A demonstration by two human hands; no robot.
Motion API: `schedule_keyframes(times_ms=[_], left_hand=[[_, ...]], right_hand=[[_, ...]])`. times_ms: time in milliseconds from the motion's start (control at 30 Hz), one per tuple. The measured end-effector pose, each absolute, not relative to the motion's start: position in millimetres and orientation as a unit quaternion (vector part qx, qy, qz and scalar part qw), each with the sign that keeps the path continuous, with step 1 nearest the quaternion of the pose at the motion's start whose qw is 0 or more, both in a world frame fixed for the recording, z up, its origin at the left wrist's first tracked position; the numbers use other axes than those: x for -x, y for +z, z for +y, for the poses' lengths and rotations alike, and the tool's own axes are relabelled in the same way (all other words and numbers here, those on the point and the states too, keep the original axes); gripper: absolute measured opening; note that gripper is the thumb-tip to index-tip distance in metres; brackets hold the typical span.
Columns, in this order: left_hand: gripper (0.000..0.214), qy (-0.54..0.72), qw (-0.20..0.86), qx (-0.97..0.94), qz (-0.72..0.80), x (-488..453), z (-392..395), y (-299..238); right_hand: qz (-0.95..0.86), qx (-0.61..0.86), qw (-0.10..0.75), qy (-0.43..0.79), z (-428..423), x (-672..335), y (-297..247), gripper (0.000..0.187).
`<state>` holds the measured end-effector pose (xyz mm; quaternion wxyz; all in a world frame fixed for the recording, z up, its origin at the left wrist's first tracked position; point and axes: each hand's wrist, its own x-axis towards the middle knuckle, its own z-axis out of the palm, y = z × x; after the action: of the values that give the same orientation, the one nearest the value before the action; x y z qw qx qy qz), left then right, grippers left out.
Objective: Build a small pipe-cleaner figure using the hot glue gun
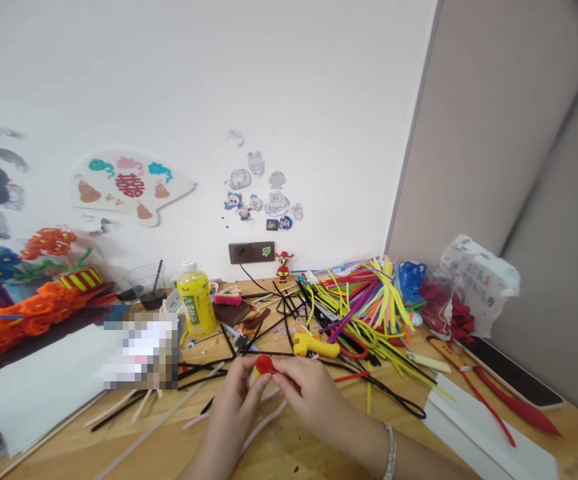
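Between my hands is a small red pipe-cleaner coil (pixel 265 365) with a bit of yellow at its lower left. My left hand (pixel 236 395) pinches it from the left with thumb and fingers. From the right, my right hand (pixel 313 393) has thumb and fingertips closed on its edge. Pale pink pipe cleaners (pixel 269 419) lie on the table under the hands. Just beyond my fingers rests a yellow glue gun (pixel 315 346). Black pipe cleaners (pixel 203 379) spread around both hands.
A yellow bottle (pixel 196 300) stands behind, left of a little red figurine (pixel 283 267). Bright pipe cleaners (pixel 363 303) pile up at the back right. White paper (pixel 43 387) covers the left side; a dark tablet-like slab (pixel 511 372) lies right. Orange pipe-cleaner flowers (pixel 33 313) fill the far left.
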<state>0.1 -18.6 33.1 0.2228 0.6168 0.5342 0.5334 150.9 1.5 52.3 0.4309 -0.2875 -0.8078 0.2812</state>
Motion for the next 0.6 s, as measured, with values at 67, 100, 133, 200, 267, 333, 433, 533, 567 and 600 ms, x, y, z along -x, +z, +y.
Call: schedule_keyframes(times_ms=[67, 100, 133, 200, 267, 333, 433, 533, 567, 600], left_hand=[[0.020, 0.539, 0.204, -0.610, 0.544, 0.0, -19.7, 35.9], [0.020, 0.540, 0.194, -0.606, 0.551, 0.2, -20.4, 37.5], [0.019, 0.542, 0.185, -0.602, 0.556, 0.4, -21.3, 39.0], [0.019, 0.551, 0.170, -0.594, 0.561, 0.6, -23.4, 40.8], [0.020, 0.562, 0.158, -0.587, 0.560, -0.1, -25.8, 40.9], [0.021, 0.566, 0.161, -0.586, 0.557, -1.9, -28.0, 40.6], [0.018, 0.554, 0.179, -0.595, 0.554, -4.3, -29.0, 42.1], [0.015, 0.532, 0.194, -0.608, 0.556, -4.2, -27.3, 46.2], [0.015, 0.529, 0.204, -0.610, 0.553, -3.8, -26.5, 47.7], [0.015, 0.531, 0.219, -0.610, 0.546, -3.5, -25.8, 49.1]], right_hand=[[-0.753, 0.289, 0.440, 0.394, 2.1, -147.1, 47.4, 0.021], [-0.727, 0.281, 0.439, 0.448, 2.7, -145.7, 45.7, 0.021], [-0.704, 0.272, 0.437, 0.490, 3.4, -144.6, 44.5, 0.020], [-0.676, 0.256, 0.434, 0.538, 4.5, -143.4, 43.7, 0.020], [-0.656, 0.251, 0.438, 0.562, 4.7, -142.7, 44.2, 0.022], [-0.640, 0.254, 0.438, 0.578, 4.0, -141.9, 44.7, 0.026], [-0.619, 0.268, 0.439, 0.593, 2.4, -140.4, 44.8, 0.032], [-0.596, 0.289, 0.454, 0.596, 1.2, -139.4, 45.6, 0.035], [-0.590, 0.294, 0.458, 0.596, 0.7, -139.2, 46.2, 0.036], [-0.584, 0.299, 0.462, 0.597, 0.1, -139.1, 46.8, 0.037]])
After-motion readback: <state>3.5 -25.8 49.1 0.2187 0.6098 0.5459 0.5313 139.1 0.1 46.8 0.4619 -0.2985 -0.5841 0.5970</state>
